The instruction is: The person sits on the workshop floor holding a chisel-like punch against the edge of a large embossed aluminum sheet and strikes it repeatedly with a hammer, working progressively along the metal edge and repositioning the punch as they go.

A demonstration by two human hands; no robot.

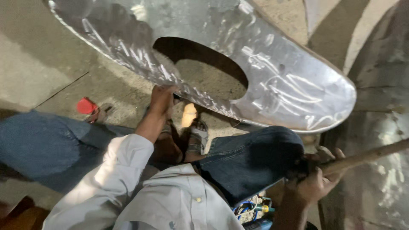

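**Inspector A:** Starting nearest us, we found the right hand (313,181) closed around a wooden handle (366,156), beside the bent knee in blue jeans (251,159). We could not see the head of that tool; the handle ran off the right edge.

**Inspector B:** Agreed. Further out, the left hand (162,99) pressed on the near edge of the metal sheet (277,81), fingers curled on the rim, steadying rather than lifting it.

**Inspector A:** We judged the sheet thin but stiff, hammer-marked, springy when struck, with edges likely sharp. It lay tilted above the concrete floor (38,64), its oval cut-out (204,70) just beyond the left hand. The rim near that hole looked the safest hold.

**Inspector B:** We noted a sandalled foot (197,135) beneath the sheet. The sheet's far end was cut off, and the red object (86,106) was unclear to us.
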